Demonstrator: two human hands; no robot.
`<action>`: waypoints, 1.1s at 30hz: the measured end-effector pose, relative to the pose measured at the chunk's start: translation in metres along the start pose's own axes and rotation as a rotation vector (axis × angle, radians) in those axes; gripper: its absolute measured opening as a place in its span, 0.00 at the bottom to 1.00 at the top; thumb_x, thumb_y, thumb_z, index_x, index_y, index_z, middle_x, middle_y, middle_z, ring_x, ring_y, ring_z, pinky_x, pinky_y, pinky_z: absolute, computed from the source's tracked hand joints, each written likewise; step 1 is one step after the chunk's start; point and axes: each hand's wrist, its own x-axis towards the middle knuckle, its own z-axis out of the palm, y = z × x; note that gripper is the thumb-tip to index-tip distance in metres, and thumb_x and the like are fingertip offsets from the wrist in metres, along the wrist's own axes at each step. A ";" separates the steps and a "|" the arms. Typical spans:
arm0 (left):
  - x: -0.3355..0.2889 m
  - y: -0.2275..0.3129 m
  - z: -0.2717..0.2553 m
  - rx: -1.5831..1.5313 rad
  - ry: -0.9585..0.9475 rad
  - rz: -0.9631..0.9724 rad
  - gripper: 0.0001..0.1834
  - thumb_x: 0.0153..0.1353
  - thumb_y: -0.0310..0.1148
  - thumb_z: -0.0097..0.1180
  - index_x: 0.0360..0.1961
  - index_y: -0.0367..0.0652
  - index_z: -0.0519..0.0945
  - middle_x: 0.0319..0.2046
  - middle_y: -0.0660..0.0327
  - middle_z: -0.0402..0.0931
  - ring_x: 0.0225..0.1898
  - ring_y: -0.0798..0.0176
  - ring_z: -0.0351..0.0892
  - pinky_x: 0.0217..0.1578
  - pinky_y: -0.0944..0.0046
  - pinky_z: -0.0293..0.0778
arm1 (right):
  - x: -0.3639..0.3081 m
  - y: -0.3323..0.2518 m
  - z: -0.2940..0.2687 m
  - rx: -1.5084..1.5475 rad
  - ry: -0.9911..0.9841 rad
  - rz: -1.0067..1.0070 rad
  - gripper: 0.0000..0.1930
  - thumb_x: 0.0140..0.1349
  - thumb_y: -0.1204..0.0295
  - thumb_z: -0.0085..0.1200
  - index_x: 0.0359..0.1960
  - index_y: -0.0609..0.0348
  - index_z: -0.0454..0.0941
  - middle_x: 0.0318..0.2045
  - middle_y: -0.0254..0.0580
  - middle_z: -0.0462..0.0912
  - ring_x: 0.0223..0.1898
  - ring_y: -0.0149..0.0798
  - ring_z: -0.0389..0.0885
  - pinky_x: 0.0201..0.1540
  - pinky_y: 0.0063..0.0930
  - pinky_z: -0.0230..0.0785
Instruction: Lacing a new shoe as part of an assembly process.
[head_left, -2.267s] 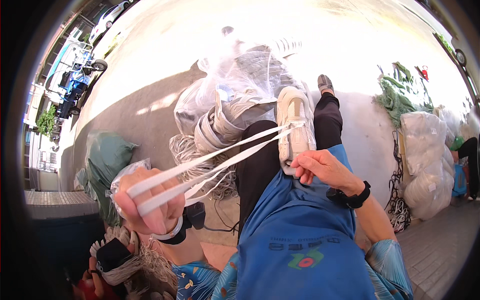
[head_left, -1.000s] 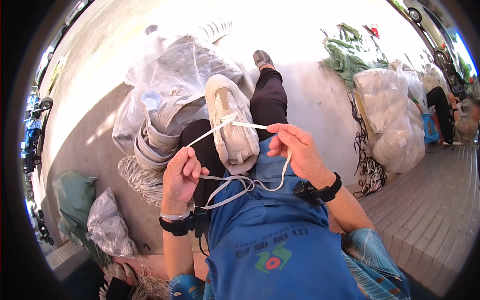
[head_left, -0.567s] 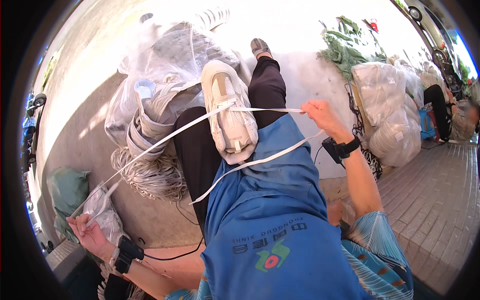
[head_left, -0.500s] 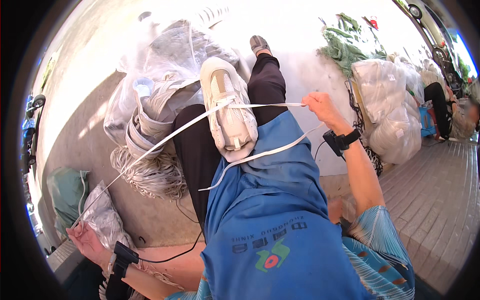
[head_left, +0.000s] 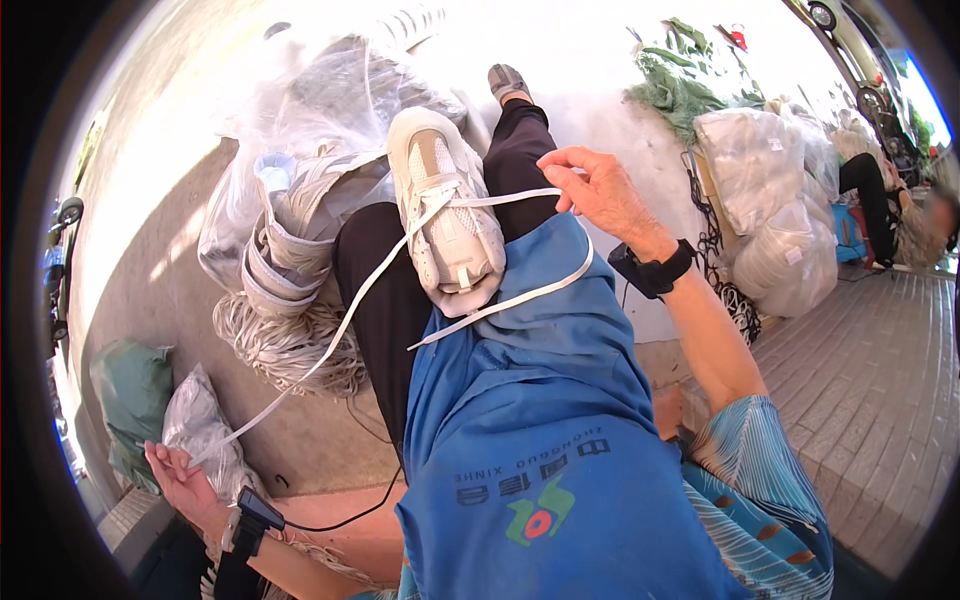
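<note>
A cream sneaker [head_left: 448, 215] rests on my lap, its toe pointing away from me, with a white shoelace [head_left: 340, 335] threaded through its upper part. My left hand [head_left: 185, 488], far out at the lower left, has its fingers curled on one long end of the lace, which sags slightly on its way from the shoe. Just right of the sneaker, my right hand [head_left: 605, 200] pinches the other length between thumb and fingers. From there the loose tail curves down across my blue apron [head_left: 540, 400].
Left of my legs lie a bundle of pale laces [head_left: 285, 345] and stacked beige shoe pieces [head_left: 285, 245]. Behind them is clear plastic wrapping [head_left: 330, 100]. A green bag [head_left: 130, 400] sits at far left. Wrapped bundles [head_left: 755, 180] stand at right, where another person [head_left: 920, 225] sits.
My right hand has moved left toward the sneaker and turned over, with the lace still in it. My left hand has shifted slightly right, and its lace has slackened from taut to sagging.
</note>
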 end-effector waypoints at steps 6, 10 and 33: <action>-0.008 -0.143 0.299 0.407 -0.379 -0.229 0.15 0.72 0.34 0.46 0.53 0.37 0.76 0.35 0.63 0.78 0.17 0.83 0.57 0.20 0.78 0.63 | -0.003 0.001 0.040 -0.338 -0.075 -0.388 0.10 0.61 0.70 0.55 0.39 0.63 0.81 0.33 0.48 0.81 0.34 0.46 0.82 0.40 0.36 0.73; -0.030 -0.174 0.365 0.621 -0.551 -0.175 0.21 0.73 0.36 0.43 0.64 0.42 0.66 0.39 0.61 0.80 0.15 0.83 0.58 0.14 0.81 0.60 | -0.016 -0.017 0.015 -0.302 0.145 -0.234 0.08 0.59 0.70 0.56 0.35 0.63 0.82 0.28 0.44 0.80 0.31 0.45 0.80 0.38 0.36 0.72; -0.035 -0.223 0.359 1.056 -0.609 -0.149 0.16 0.70 0.38 0.50 0.45 0.35 0.81 0.23 0.67 0.74 0.27 0.75 0.66 0.31 0.71 0.67 | -0.066 0.012 0.043 -0.780 -0.422 -0.541 0.06 0.57 0.73 0.56 0.27 0.56 0.71 0.29 0.42 0.70 0.26 0.49 0.75 0.27 0.41 0.67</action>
